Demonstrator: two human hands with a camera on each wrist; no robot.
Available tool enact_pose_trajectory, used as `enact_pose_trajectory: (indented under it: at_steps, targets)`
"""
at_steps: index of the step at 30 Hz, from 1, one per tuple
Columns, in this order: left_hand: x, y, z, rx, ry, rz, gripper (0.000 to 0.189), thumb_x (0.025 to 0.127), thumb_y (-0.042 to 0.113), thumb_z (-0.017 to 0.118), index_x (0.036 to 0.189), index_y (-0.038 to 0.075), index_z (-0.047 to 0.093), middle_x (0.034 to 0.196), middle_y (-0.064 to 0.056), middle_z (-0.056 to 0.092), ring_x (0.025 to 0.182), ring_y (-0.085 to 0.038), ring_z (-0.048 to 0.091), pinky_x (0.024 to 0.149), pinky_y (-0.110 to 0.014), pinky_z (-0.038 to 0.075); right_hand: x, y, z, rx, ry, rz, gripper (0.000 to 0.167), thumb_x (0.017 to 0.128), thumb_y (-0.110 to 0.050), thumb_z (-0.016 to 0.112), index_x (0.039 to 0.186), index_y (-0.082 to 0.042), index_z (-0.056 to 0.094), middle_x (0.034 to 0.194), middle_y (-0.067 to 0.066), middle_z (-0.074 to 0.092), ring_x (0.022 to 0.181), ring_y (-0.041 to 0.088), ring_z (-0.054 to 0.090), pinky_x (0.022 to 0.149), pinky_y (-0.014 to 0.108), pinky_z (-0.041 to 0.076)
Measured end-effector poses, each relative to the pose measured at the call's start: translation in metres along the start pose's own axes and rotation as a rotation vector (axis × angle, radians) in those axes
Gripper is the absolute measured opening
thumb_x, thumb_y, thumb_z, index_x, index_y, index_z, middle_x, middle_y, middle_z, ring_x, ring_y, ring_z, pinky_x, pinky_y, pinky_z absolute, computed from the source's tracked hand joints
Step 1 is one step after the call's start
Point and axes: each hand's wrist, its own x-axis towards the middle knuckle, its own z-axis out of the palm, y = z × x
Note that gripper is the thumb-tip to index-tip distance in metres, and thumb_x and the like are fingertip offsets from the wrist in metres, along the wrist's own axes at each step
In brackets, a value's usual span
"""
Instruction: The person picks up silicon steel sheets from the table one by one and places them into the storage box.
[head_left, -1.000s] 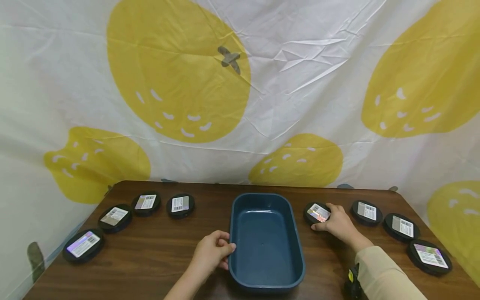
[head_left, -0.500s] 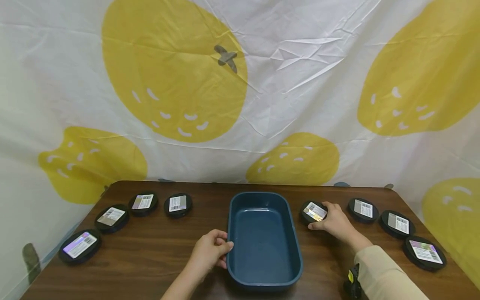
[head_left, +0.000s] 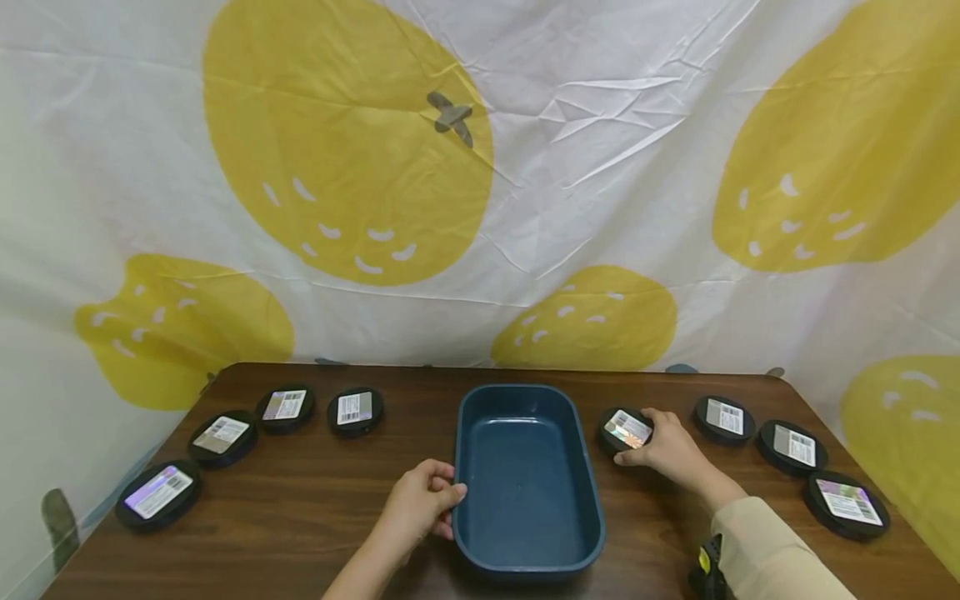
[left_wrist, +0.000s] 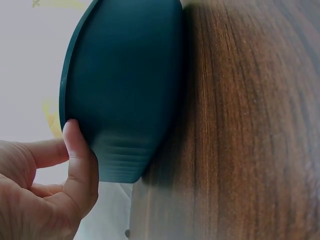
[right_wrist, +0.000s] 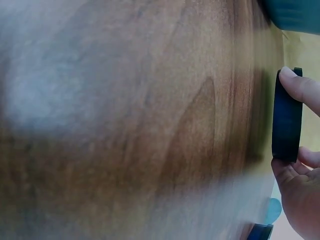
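My left hand point(head_left: 415, 504) pinches the left rim of a dark blue rectangular plastic bin point(head_left: 525, 492), thumb over the edge; the left wrist view shows the fingers point(left_wrist: 82, 175) against the bin's outer wall point(left_wrist: 125, 65). Nothing lies inside the bin. To its right, my right hand point(head_left: 670, 450) grips a flat, round black container point(head_left: 627, 427) with a shiny barcode label on top. In the right wrist view, thumb and fingers span the edge of this black container point(right_wrist: 287, 120), close over the tabletop. Its far side is hidden from that camera.
Similar labelled black discs lie in an arc at left, among them a near one point(head_left: 159, 495) and one by the bin point(head_left: 355, 412). Three more sit at right, the nearest disc point(head_left: 846, 505) close to the edge of the brown wooden table point(head_left: 300, 533). A fruit-print curtain point(head_left: 420, 325) hangs behind.
The head view has shifted slightly, and the glint on the held container's label differs. Both hands keep nearly the same place and hold.
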Motion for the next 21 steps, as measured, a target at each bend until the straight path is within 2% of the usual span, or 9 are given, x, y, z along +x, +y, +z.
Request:
enact_pose_trajectory:
  at_steps: [21]
  targets:
    - [-0.004,0.003,0.001,-0.037,-0.002,-0.030,0.026,0.086,0.001,0.060,0.104,-0.014,0.048,0.074,-0.007,0.052,0.053,-0.013,0.047,0.043,-0.024,0.050,-0.016,-0.003,-0.004,0.010,0.003,-0.005,0.097,0.062,-0.037,0.084,0.131,0.013,0.037,0.124,0.036,0.040,0.099,0.038,0.051,0.086,0.049,0.043]
